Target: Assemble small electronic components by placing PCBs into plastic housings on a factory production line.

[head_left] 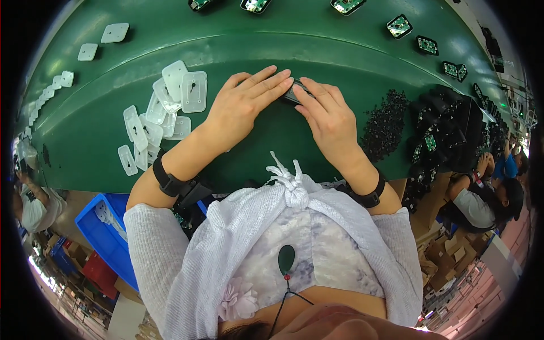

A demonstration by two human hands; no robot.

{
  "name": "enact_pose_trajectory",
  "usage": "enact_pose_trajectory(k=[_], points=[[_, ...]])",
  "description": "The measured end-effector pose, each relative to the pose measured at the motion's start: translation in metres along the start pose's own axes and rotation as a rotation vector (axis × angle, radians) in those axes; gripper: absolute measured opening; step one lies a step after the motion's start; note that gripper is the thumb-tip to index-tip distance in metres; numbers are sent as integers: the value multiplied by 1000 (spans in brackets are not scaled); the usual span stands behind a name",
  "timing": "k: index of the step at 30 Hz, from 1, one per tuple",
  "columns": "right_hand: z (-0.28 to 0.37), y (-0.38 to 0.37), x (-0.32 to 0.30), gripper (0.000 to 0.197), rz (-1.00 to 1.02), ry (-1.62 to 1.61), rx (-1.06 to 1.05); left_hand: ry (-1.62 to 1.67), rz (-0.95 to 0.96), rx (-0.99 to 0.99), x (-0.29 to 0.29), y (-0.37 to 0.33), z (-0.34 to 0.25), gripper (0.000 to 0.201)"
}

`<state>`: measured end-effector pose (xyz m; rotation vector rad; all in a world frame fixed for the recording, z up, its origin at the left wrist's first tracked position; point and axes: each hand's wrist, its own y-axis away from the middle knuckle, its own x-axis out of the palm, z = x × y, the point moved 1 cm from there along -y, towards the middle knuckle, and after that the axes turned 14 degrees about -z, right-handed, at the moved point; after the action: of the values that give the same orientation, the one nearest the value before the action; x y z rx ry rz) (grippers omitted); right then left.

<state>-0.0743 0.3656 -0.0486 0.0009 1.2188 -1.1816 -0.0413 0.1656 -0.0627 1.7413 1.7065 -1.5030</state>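
Note:
Between my two hands, on the green bench, is a small black plastic casing (pixel 290 94), mostly covered by my fingers. My left hand (pixel 237 107) reaches in from the left, its fingers long and close together, gripping the casing's far left side. From the right, my right hand (pixel 330 115) has bent fingers pressed on the casing's top and right side. What lies inside the casing cannot be seen. Left of my left hand, translucent white plastic covers (pixel 194 93) lie in a loose, overlapping pile. Right of my right hand spreads a heap of small black parts (pixel 386 126).
Black casings with green circuit boards (pixel 399 26) stand along the far side and right of the bench (pixel 255 56). A big black heap (pixel 447 122) sits at the right. White covers (pixel 88 52) line the left. Below is a blue bin (pixel 102 243); other people (pixel 481 198) sit nearby.

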Motion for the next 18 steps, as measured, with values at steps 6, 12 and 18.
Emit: enact_pose_trajectory(k=[6, 12, 18], points=[[-3, -3, -3, 38, 7, -105, 34, 127, 21, -61, -3, -5, 5, 62], [5, -5, 0, 39, -10, -46, 43, 90, 29, -18, -8, -5, 3, 61], [-2, 10, 12, 37, -111, -105, -45, -100, 70, 93, -9, -4, -9, 56]])
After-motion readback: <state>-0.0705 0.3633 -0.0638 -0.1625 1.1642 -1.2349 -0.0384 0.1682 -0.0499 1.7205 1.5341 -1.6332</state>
